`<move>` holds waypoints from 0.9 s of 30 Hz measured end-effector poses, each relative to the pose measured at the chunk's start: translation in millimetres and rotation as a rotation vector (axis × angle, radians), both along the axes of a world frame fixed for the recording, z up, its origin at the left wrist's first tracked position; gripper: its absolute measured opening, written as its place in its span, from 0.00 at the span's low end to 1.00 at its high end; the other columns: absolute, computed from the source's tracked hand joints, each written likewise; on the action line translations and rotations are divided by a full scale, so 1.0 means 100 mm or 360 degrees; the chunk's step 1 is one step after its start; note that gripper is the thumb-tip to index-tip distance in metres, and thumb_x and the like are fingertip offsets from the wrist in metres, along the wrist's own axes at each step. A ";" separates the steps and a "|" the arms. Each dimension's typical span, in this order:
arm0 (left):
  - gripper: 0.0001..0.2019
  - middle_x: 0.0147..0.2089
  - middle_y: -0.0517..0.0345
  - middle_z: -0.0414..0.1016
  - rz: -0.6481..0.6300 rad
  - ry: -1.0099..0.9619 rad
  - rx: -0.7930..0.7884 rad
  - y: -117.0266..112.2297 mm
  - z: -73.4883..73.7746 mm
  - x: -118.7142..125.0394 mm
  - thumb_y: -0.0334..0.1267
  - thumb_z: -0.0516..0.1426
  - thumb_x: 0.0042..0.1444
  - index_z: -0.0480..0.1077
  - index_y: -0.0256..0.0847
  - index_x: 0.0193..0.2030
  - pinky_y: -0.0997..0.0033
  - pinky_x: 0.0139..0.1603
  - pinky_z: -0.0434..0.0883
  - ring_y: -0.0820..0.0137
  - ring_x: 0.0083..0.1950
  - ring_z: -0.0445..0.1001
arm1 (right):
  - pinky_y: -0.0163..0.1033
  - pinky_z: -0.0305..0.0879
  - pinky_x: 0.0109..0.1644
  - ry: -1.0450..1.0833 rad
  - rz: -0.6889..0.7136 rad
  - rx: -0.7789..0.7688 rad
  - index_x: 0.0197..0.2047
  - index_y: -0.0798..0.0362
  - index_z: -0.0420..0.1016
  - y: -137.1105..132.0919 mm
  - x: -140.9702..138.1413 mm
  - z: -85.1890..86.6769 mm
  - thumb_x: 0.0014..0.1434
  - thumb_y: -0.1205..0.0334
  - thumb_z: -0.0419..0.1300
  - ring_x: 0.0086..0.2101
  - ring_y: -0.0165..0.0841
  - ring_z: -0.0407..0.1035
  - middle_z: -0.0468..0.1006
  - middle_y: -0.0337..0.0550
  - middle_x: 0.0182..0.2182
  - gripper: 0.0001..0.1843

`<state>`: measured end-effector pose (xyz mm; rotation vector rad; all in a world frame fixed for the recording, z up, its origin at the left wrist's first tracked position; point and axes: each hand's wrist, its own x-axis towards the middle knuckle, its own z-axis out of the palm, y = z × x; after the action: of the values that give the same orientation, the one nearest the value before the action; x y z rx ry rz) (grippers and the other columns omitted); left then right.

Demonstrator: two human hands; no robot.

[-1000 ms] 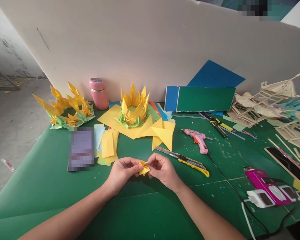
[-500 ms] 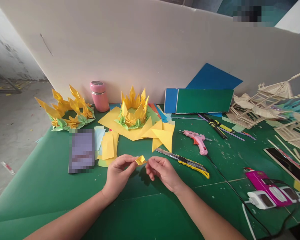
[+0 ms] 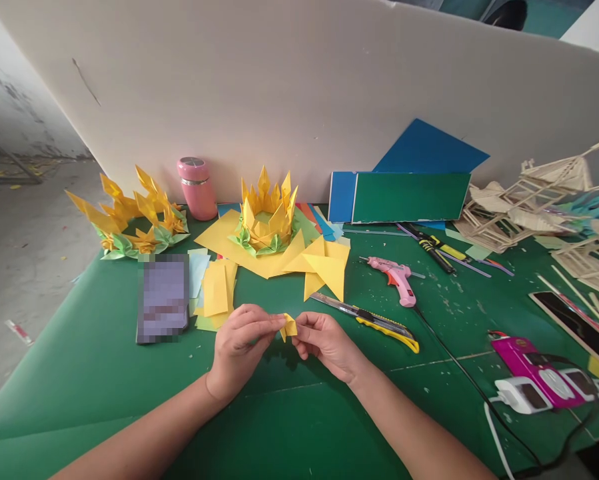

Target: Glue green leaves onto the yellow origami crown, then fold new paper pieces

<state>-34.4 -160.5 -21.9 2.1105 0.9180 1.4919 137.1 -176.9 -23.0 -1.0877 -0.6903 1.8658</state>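
A small folded piece of yellow paper [image 3: 290, 326] is held between both hands above the green table. My left hand [image 3: 244, 343] pinches its left side, the fingers laid over the top edge. On the right side, the thumb and fingertips of my right hand [image 3: 324, 341] grip it. Beyond the hands stands a yellow folded-paper crown [image 3: 268, 220] with green paper leaves round its base. It rests on loose yellow paper sheets [image 3: 332, 267]. Near my left hand lies a stack of yellow paper rectangles [image 3: 216, 290].
A yellow utility knife [image 3: 379, 325] with its blade out lies right of my hands. Behind it are a pink glue gun [image 3: 396, 277] and its cable. A second paper crown [image 3: 134, 223], a pink flask [image 3: 198, 190], a magenta power strip [image 3: 539, 370] and wooden stick models [image 3: 514, 207] stand around.
The folded yellow paper has turned in my fingers and now shows a flat face with a point hanging down. My left fingers have shifted over its top.
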 end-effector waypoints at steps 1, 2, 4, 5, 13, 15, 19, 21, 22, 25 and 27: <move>0.08 0.29 0.58 0.82 0.0011 0.0007 -0.0035 0.00 0.00 0.00 0.30 0.59 0.54 0.79 0.47 0.33 0.70 0.30 0.76 0.69 0.29 0.77 | 0.28 0.59 0.20 -0.0004 -0.0010 0.0000 0.22 0.56 0.72 0.00 0.00 0.00 0.36 0.53 0.75 0.16 0.22 0.63 0.73 0.33 0.16 0.20; 0.08 0.30 0.57 0.82 0.0027 0.0013 -0.0076 0.00 -0.01 0.01 0.30 0.59 0.54 0.79 0.46 0.32 0.70 0.30 0.76 0.69 0.29 0.78 | 0.28 0.59 0.19 -0.0009 -0.0017 0.0001 0.22 0.56 0.71 0.00 -0.01 0.01 0.36 0.53 0.75 0.15 0.21 0.62 0.73 0.33 0.16 0.20; 0.07 0.31 0.56 0.82 0.0088 0.0028 -0.0156 -0.02 -0.01 0.02 0.31 0.59 0.53 0.78 0.45 0.31 0.71 0.31 0.77 0.69 0.30 0.79 | 0.28 0.58 0.19 -0.0027 -0.0029 0.0005 0.22 0.56 0.71 -0.01 -0.02 0.01 0.35 0.53 0.75 0.15 0.21 0.62 0.72 0.33 0.15 0.20; 0.07 0.31 0.55 0.82 0.0120 0.0030 -0.0183 -0.02 -0.01 0.03 0.31 0.58 0.52 0.78 0.44 0.31 0.72 0.31 0.77 0.69 0.30 0.79 | 0.28 0.58 0.19 -0.0040 -0.0034 0.0007 0.21 0.56 0.71 -0.01 -0.02 0.02 0.35 0.53 0.75 0.15 0.21 0.61 0.72 0.33 0.15 0.20; 0.05 0.25 0.56 0.77 0.0103 -0.0015 -0.0402 -0.04 -0.01 0.06 0.31 0.57 0.50 0.74 0.42 0.27 0.74 0.25 0.73 0.71 0.26 0.74 | 0.29 0.59 0.21 -0.0072 -0.0092 0.0040 0.24 0.57 0.74 -0.02 -0.03 0.01 0.37 0.51 0.74 0.17 0.21 0.62 0.73 0.34 0.17 0.20; 0.06 0.26 0.56 0.77 0.0079 -0.0027 -0.0349 -0.03 -0.01 0.06 0.30 0.56 0.50 0.73 0.42 0.26 0.73 0.27 0.73 0.70 0.27 0.75 | 0.29 0.60 0.21 -0.0068 -0.0081 0.0047 0.25 0.57 0.74 -0.02 -0.03 0.01 0.38 0.50 0.74 0.18 0.22 0.63 0.73 0.35 0.18 0.20; 0.06 0.27 0.56 0.77 0.0040 -0.0050 -0.0366 -0.03 -0.02 0.05 0.29 0.57 0.50 0.73 0.42 0.26 0.73 0.27 0.74 0.70 0.28 0.75 | 0.31 0.61 0.23 -0.0146 -0.0100 0.0115 0.25 0.56 0.74 -0.03 -0.04 -0.02 0.38 0.49 0.74 0.18 0.23 0.64 0.72 0.34 0.18 0.21; 0.05 0.27 0.56 0.76 0.0016 -0.0067 -0.0423 -0.03 -0.02 0.05 0.29 0.57 0.49 0.72 0.42 0.26 0.73 0.27 0.74 0.70 0.28 0.75 | 0.31 0.62 0.23 -0.0203 -0.0123 0.0158 0.25 0.55 0.73 -0.04 -0.05 -0.04 0.38 0.49 0.73 0.19 0.24 0.64 0.72 0.34 0.18 0.21; 0.05 0.27 0.56 0.76 0.0002 -0.0074 -0.0463 -0.04 -0.02 0.05 0.30 0.57 0.49 0.72 0.42 0.26 0.73 0.27 0.74 0.70 0.28 0.75 | 0.32 0.62 0.23 -0.0228 -0.0133 0.0178 0.24 0.55 0.73 -0.04 -0.05 -0.05 0.38 0.49 0.73 0.19 0.24 0.64 0.72 0.34 0.18 0.21; 0.03 0.29 0.55 0.75 -0.0059 -0.0102 -0.0595 -0.04 -0.02 0.06 0.31 0.58 0.50 0.73 0.41 0.28 0.73 0.27 0.76 0.70 0.29 0.75 | 0.32 0.62 0.23 -0.0286 -0.0184 0.0237 0.24 0.55 0.72 -0.04 -0.05 -0.06 0.37 0.47 0.73 0.19 0.24 0.64 0.71 0.34 0.18 0.21; 0.03 0.30 0.54 0.75 -0.0094 -0.0126 -0.0663 -0.04 -0.03 0.07 0.32 0.58 0.50 0.74 0.41 0.30 0.74 0.28 0.77 0.70 0.30 0.76 | 0.32 0.62 0.24 -0.0315 -0.0238 0.0264 0.23 0.55 0.72 -0.02 -0.04 -0.05 0.36 0.46 0.73 0.19 0.24 0.64 0.72 0.34 0.18 0.22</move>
<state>-27.8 -164.9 -24.4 1.7507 1.0244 1.2191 132.8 -179.0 -28.3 -1.1913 -0.8378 1.5593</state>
